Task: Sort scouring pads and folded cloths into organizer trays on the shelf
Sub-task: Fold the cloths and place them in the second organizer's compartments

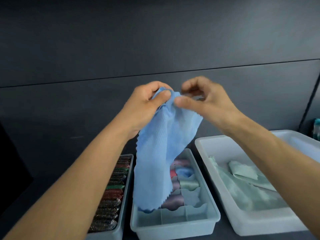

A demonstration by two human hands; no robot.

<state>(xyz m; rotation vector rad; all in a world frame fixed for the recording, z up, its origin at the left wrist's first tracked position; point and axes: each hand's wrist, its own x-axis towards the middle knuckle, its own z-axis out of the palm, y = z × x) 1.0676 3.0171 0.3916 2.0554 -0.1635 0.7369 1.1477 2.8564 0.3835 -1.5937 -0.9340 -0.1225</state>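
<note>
A light blue cloth [161, 153] hangs unfolded in the air above the trays. My left hand [147, 103] grips its bunched top edge between thumb and fingers. My right hand [204, 99] pinches the same top edge just to the right, thumb touching the fabric. Below, a divided grey organizer tray [174, 227] holds several folded cloths in pink, blue and pale green in its far compartments; the cloth's lower end dangles over its left side. A narrow tray [127, 196] to the left holds a row of several scouring pads [110, 201] in green, red and dark tones.
A large white bin [216, 153] on the right holds loose pale green cloths [245, 184]. All three containers stand on a dark shelf against a dark grey back wall [155, 40]. A teal object [316, 129] shows at the far right edge.
</note>
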